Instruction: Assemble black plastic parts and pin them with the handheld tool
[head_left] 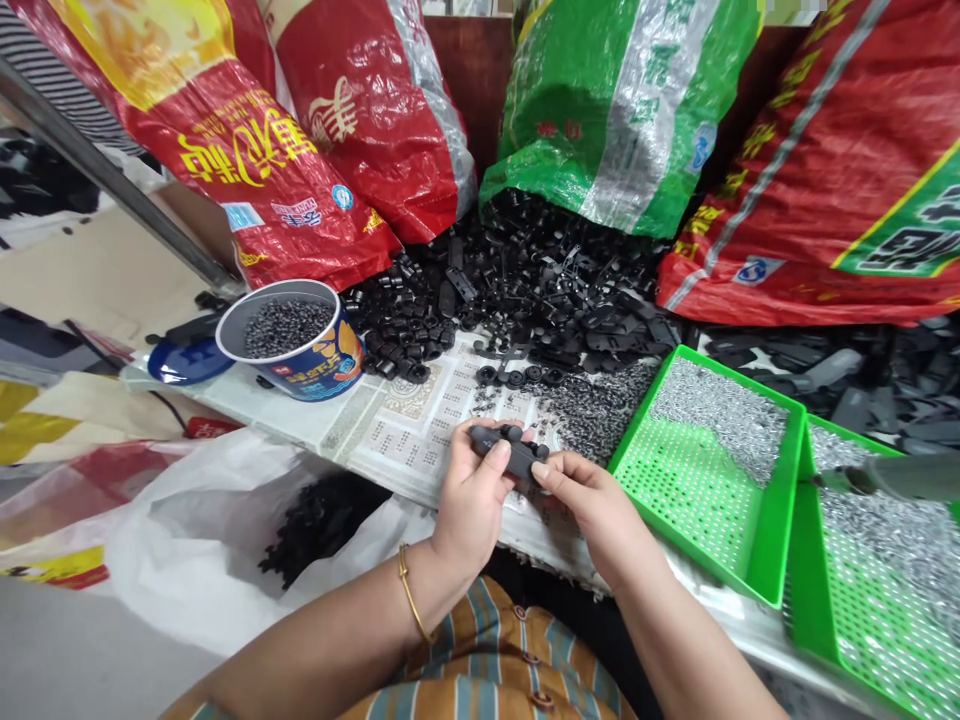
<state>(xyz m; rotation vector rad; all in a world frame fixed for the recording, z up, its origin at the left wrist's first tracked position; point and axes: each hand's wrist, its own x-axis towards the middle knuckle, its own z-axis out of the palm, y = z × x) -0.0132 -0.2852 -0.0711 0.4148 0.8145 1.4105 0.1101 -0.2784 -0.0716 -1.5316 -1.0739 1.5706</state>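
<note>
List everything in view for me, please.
Held part: one, black, between hands
Red sacks: three, red, back left and right
Green sack: one, green, back centre
Plastic parts: many, black, by the sacks
Tub: one, blue, table's left
Tub pieces: many, dark, inside tub
Lid: one, blue, left of tub
Loose bits: many, dark, table centre
Trays: two, green, right
Metal pieces: many, silver, in trays
Rod: one, grey, over right tray
White bag: one, white, lower left
Table cover: one, pale, centre
Bar: one, grey, upper left
Striped cloth: one, black-white, upper left
Bracelet: one, gold, left wrist
Shirt: one, brown-blue striped, bottom
Left hand: one, bare, gripping held part
Right hand: one, bare, at part's end
</note>
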